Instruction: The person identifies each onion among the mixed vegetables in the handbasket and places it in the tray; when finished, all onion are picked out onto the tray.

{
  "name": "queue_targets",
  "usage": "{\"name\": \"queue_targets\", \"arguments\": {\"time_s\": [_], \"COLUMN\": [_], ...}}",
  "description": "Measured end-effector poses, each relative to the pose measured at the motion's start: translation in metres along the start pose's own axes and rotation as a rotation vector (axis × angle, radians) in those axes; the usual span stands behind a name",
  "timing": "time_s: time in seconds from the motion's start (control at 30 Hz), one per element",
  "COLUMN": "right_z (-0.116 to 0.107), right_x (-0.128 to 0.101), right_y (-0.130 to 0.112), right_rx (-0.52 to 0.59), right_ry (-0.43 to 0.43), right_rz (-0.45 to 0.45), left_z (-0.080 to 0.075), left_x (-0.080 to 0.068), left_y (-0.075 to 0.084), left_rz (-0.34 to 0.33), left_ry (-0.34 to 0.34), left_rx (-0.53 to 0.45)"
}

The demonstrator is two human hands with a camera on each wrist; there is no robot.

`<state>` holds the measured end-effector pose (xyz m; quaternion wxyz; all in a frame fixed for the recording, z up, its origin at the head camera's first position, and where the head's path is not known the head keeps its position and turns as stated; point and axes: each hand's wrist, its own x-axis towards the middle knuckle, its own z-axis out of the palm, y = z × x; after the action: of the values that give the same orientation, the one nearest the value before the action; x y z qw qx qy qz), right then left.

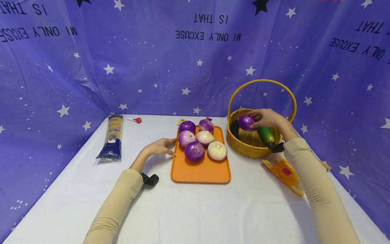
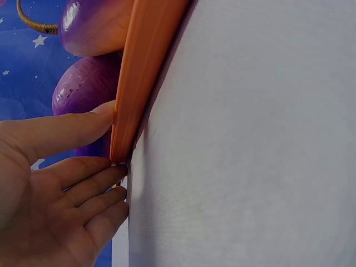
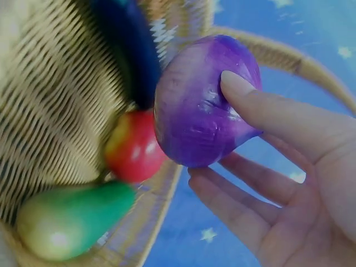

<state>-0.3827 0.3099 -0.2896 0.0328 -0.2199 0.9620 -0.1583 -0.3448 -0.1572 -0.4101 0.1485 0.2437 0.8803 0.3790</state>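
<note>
My right hand [image 1: 268,119] holds a purple onion [image 3: 203,103] between thumb and fingers over the wicker basket [image 1: 248,151]. Inside the basket lie a green and yellow vegetable [image 3: 75,219], a red fruit [image 3: 133,147] and a dark, long eggplant-like vegetable [image 3: 128,50]. At the left side of an orange tray [image 1: 201,174], my left hand [image 1: 159,146] rests its thumb on the rim, with its fingers extended beside the tray. Several toy onions sit on the tray, among them a deep purple onion [image 1: 194,151] and a cream-white onion [image 1: 217,150].
A blue and clear pasta pack [image 1: 112,137] and a red lollipop [image 1: 138,120] lie at the left. The basket's tall handle [image 1: 262,80] arches above it. An orange and yellow packet [image 1: 286,173] lies under the right forearm. A yellow wrapper [image 1: 181,122] shows behind the tray.
</note>
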Motion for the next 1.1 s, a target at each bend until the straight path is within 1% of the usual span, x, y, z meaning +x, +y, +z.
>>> {"name": "queue_targets", "arguments": {"time_s": [0.13,0.33,0.43,0.5,0.67,0.77,0.87,1.0,1.1], "right_z": [0.005,0.018,0.027,0.033,0.052,0.065,0.078,0.094,0.103], "right_x": [-0.019,-0.039,-0.044,-0.048,-0.053,-0.054,-0.054,-0.052,-0.051], "right_y": [-0.017,-0.041,-0.056,-0.067,-0.092,-0.103,-0.114,-0.128,-0.136], "right_rx": [0.031,0.095,0.127,0.138,0.118,0.109,0.107,0.113,0.105], "right_ry": [0.08,0.197,0.226,0.231,0.202,0.169,0.106,-0.006,-0.061], "right_rz": [-0.041,-0.182,-0.231,-0.256,-0.337,-0.373,-0.399,-0.465,-0.508], "left_z": [0.0,0.0,0.001,0.002,0.004,0.004,0.004,0.003,0.003], "left_x": [0.0,0.001,0.001,0.002,0.003,0.003,0.002,0.001,0.001], "left_y": [0.0,0.0,-0.001,-0.001,-0.001,-0.001,-0.001,-0.001,0.0], "left_rz": [0.0,-0.001,-0.001,0.0,0.006,0.01,0.013,0.009,0.009], "left_ry": [0.0,0.001,0.002,0.001,-0.003,-0.007,-0.003,0.0,-0.005], "left_rx": [-0.008,-0.005,0.0,0.003,-0.003,-0.004,0.003,0.007,-0.001]}}
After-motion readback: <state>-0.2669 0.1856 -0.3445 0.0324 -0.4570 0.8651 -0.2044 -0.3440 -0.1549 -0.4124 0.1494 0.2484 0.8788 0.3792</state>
